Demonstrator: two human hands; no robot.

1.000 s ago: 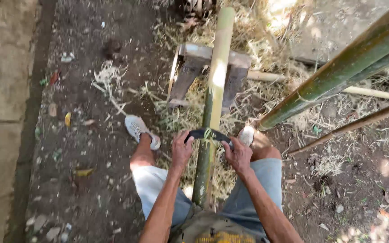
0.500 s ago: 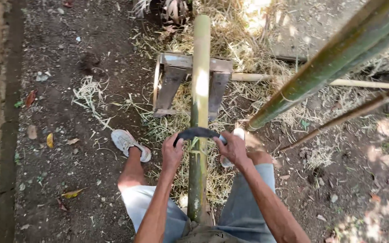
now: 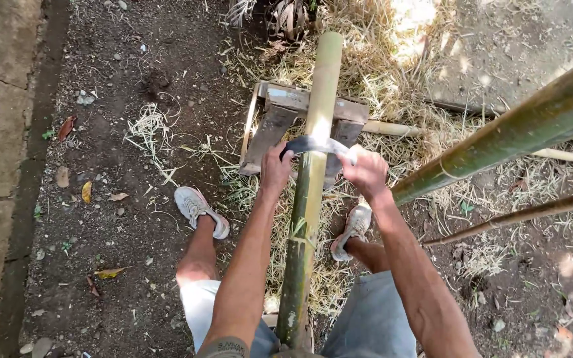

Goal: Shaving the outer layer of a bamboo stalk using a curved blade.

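The blade [image 3: 314, 144] was held across the pole [image 3: 308, 199], which ran straight away between both hands. The left hand [image 3: 276, 169] and right hand [image 3: 365, 172] were each closed tight on one blade end, equally near.

Both hands [image 3: 277, 169] [image 3: 366, 174] grip curved blade [image 3: 316, 145] across bamboo pole [image 3: 313, 166].

Leaning bamboo poles [image 3: 518, 132] crowding the right

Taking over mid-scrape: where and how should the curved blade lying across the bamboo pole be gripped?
Grip the curved blade at its two ends, one hand on each side of the bamboo pole, coming from above. It lies crosswise, arched over the pole, so only the ends stick out clear. The left hand and right hand hold it just so, above the wooden stand.
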